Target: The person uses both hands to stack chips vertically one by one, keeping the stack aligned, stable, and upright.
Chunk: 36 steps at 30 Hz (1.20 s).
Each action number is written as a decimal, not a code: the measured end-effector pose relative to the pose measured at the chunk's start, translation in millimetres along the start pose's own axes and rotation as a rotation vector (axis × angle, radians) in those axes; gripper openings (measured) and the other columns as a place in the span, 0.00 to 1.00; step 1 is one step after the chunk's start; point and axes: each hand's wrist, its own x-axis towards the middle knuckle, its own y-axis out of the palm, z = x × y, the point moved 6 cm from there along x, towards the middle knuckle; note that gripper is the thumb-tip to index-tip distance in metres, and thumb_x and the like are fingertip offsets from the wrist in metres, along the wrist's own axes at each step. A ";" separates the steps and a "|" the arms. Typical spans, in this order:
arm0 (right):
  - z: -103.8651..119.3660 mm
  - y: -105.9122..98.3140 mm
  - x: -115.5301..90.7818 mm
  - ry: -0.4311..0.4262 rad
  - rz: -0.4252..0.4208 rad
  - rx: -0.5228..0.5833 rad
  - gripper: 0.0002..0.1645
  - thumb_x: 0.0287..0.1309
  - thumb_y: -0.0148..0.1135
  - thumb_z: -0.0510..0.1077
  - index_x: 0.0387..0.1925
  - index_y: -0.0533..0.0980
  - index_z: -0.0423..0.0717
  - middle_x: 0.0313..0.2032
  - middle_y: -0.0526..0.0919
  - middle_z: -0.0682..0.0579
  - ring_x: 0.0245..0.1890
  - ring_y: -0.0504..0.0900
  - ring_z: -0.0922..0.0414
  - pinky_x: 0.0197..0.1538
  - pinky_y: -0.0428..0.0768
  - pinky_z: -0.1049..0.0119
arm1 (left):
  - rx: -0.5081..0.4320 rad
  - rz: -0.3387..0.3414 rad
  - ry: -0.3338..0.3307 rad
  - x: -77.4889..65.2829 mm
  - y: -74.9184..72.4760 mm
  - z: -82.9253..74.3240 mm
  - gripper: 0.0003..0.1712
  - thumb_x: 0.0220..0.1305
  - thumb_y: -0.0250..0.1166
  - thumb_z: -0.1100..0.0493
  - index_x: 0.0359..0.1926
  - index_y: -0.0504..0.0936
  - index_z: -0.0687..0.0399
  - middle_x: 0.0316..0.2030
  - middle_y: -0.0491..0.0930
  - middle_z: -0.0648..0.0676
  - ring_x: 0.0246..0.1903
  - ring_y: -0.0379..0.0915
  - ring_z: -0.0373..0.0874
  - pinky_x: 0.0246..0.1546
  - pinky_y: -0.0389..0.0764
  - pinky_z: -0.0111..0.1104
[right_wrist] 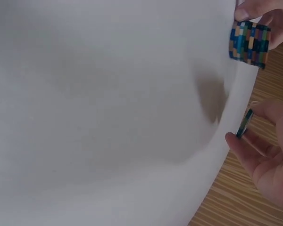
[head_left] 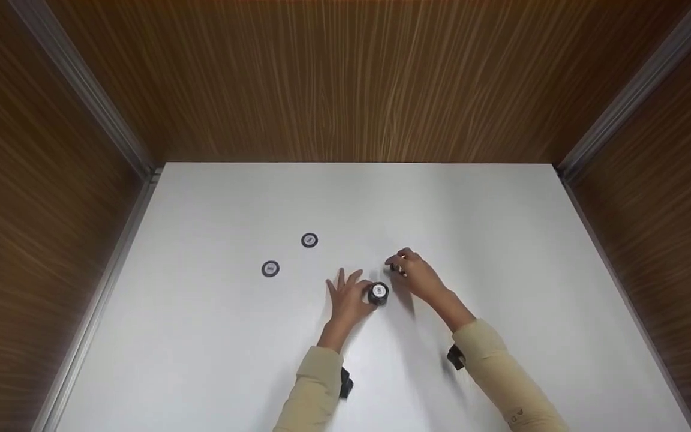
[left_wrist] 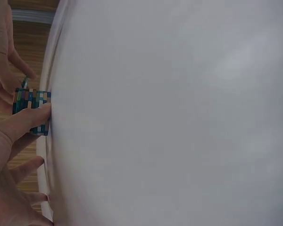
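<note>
A short stack of poker chips [head_left: 378,292] stands on the white table, its top chip showing a pale centre. Thumb and index finger of my left hand [head_left: 349,301] grip the stack's sides while the other fingers spread outward. The stack's multicoloured edges [left_wrist: 32,101] show in the left wrist view. My right hand [head_left: 421,278], raised above the table just to the right of the stack, pinches a single poker chip [right_wrist: 245,123] on edge between thumb and fingers. That chip is apart from the stack.
Two loose chips lie flat to the left: one chip [head_left: 309,240] farther back, another chip [head_left: 270,268] nearer and more leftward. Wood-grain panels [head_left: 357,84] enclose the white table [head_left: 201,348] at the back and both sides.
</note>
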 end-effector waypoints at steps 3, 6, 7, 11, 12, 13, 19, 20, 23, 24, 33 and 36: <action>5.4 -4.4 -0.2 -0.031 0.007 0.013 0.13 0.49 0.64 0.29 0.39 0.80 0.39 0.39 0.73 0.42 0.33 0.76 0.51 0.35 0.79 0.60 | 0.016 0.005 -0.011 0.9 1.4 -3.6 0.23 0.43 0.74 0.50 0.43 0.83 0.50 0.58 0.69 0.55 0.63 0.48 0.65 0.57 0.42 0.67; 10.1 -9.4 -1.2 -0.048 0.008 0.015 0.12 0.49 0.64 0.30 0.38 0.80 0.40 0.39 0.73 0.42 0.34 0.76 0.51 0.35 0.80 0.61 | 0.027 0.017 -0.017 1.4 2.9 -6.6 0.23 0.43 0.73 0.48 0.43 0.83 0.49 0.58 0.68 0.55 0.64 0.47 0.65 0.56 0.41 0.67; 12.0 -10.9 -1.5 -0.052 0.012 0.016 0.12 0.49 0.64 0.30 0.38 0.80 0.40 0.40 0.73 0.42 0.34 0.77 0.51 0.35 0.80 0.62 | 0.028 0.020 -0.017 1.3 3.2 -7.3 0.23 0.43 0.73 0.49 0.43 0.83 0.49 0.59 0.68 0.55 0.64 0.47 0.65 0.56 0.40 0.68; 20.6 -15.3 -2.2 -0.051 0.043 0.039 0.14 0.47 0.65 0.31 0.40 0.80 0.41 0.41 0.73 0.43 0.35 0.77 0.52 0.35 0.80 0.63 | 0.032 0.034 -0.031 1.2 3.6 -7.8 0.23 0.44 0.73 0.50 0.43 0.82 0.49 0.59 0.68 0.54 0.64 0.45 0.64 0.56 0.39 0.67; 23.2 -16.0 -2.1 -0.054 0.050 0.045 0.15 0.47 0.65 0.30 0.40 0.80 0.41 0.41 0.73 0.43 0.35 0.78 0.52 0.35 0.80 0.64 | 0.030 0.031 -0.031 1.2 3.6 -7.7 0.23 0.44 0.73 0.50 0.43 0.82 0.49 0.59 0.68 0.54 0.64 0.46 0.64 0.56 0.39 0.68; 25.7 -16.5 -2.0 -0.059 0.055 0.052 0.16 0.46 0.65 0.30 0.40 0.80 0.41 0.41 0.73 0.43 0.34 0.77 0.53 0.35 0.80 0.64 | 0.029 0.028 -0.031 1.1 3.3 -7.7 0.23 0.44 0.73 0.50 0.43 0.82 0.49 0.59 0.68 0.54 0.64 0.45 0.64 0.56 0.39 0.68; 37.6 -14.1 -4.0 -0.092 0.081 0.068 0.15 0.45 0.67 0.30 0.38 0.80 0.42 0.40 0.74 0.45 0.34 0.77 0.54 0.36 0.80 0.65 | 0.045 0.004 -0.001 -0.1 3.1 -9.1 0.23 0.43 0.73 0.50 0.44 0.82 0.49 0.58 0.68 0.54 0.63 0.47 0.66 0.55 0.42 0.69; 39.2 -12.7 -4.9 -0.099 0.087 0.070 0.14 0.45 0.67 0.30 0.38 0.80 0.42 0.40 0.74 0.45 0.34 0.77 0.54 0.36 0.80 0.64 | 0.048 0.004 0.003 -0.5 3.3 -9.2 0.24 0.43 0.73 0.49 0.44 0.82 0.49 0.58 0.68 0.54 0.63 0.47 0.66 0.55 0.42 0.69; 43.9 -8.4 -7.7 -0.119 0.108 0.073 0.13 0.45 0.68 0.32 0.37 0.81 0.41 0.38 0.75 0.46 0.35 0.77 0.53 0.37 0.79 0.62 | 0.048 -0.004 0.010 -1.6 2.7 -9.0 0.25 0.43 0.74 0.49 0.45 0.82 0.49 0.58 0.69 0.54 0.63 0.48 0.66 0.55 0.43 0.69; 45.4 -7.2 -8.6 -0.127 0.112 0.070 0.13 0.46 0.68 0.32 0.37 0.81 0.41 0.38 0.75 0.46 0.35 0.77 0.53 0.37 0.79 0.61 | 0.050 -0.007 0.011 -1.6 2.5 -8.7 0.25 0.43 0.74 0.49 0.45 0.82 0.49 0.58 0.69 0.54 0.63 0.48 0.65 0.55 0.43 0.69; 54.5 0.4 -16.4 -0.194 0.115 -0.010 0.12 0.46 0.67 0.31 0.36 0.82 0.41 0.37 0.77 0.46 0.35 0.77 0.54 0.36 0.80 0.62 | 0.043 -0.017 0.004 -1.7 2.3 -7.1 0.24 0.43 0.73 0.48 0.43 0.82 0.49 0.58 0.69 0.54 0.64 0.47 0.64 0.56 0.42 0.68; 54.5 3.2 -18.3 -0.174 0.128 -0.020 0.13 0.46 0.67 0.32 0.38 0.82 0.43 0.37 0.77 0.47 0.35 0.77 0.54 0.36 0.81 0.62 | 0.047 -0.022 0.008 -1.7 2.8 -7.0 0.23 0.43 0.74 0.49 0.42 0.82 0.49 0.58 0.69 0.54 0.63 0.48 0.64 0.56 0.42 0.68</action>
